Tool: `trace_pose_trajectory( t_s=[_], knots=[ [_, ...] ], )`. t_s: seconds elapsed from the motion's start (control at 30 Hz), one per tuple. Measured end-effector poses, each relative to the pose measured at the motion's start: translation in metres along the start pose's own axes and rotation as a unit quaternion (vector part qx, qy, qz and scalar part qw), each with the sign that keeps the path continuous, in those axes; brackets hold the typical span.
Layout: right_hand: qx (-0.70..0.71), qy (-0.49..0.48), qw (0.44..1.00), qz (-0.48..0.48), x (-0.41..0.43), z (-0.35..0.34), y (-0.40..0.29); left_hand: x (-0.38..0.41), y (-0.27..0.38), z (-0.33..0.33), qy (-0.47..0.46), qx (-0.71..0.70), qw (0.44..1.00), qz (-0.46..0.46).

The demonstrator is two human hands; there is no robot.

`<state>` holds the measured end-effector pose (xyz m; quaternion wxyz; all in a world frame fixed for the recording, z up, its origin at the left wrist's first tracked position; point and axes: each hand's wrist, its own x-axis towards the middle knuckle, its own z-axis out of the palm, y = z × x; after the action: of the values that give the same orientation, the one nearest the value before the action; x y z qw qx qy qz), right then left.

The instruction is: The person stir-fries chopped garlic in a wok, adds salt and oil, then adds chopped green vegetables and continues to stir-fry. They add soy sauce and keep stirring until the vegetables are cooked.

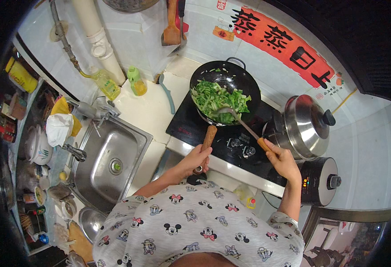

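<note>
A black wok sits on the left part of a black glass cooktop. Chopped leafy greens fill its lower half, with a few bits stuck higher on the wall. My left hand grips the wok's wooden handle. In my right hand is the wooden grip of a metal spatula, whose curved head rests among the greens near the wok's front rim. Two control knobs show on the cooktop between my hands.
Right of the wok stands a lidded steel pot, with an electric cooker beside it. At left is a steel sink with a faucet. A scrub brush and an oil bottle stand near the wall.
</note>
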<state>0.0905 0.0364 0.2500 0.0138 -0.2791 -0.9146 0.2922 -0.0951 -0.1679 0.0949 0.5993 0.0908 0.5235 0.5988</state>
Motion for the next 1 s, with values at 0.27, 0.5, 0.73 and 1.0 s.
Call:
trace_pose_trajectory(
  t_s=[0.27,0.5,0.73,1.0],
  knots=[
    [0.055,0.238,0.969,-0.035,0.066,0.084,0.035,0.004,0.000,-0.002,0.009,0.027,0.999,0.017],
    [0.533,0.104,0.823,0.165,0.128,0.071,0.028,-0.002,0.003,0.001,0.015,0.023,0.999,0.019],
    [-0.105,0.138,0.975,-0.137,0.099,0.051,0.021,0.003,-0.003,-0.003,0.014,0.017,1.000,0.011],
    [-0.097,0.092,0.989,-0.060,-0.001,-0.031,-0.011,-0.002,0.001,0.001,0.011,0.008,1.000,0.003]
  ],
)
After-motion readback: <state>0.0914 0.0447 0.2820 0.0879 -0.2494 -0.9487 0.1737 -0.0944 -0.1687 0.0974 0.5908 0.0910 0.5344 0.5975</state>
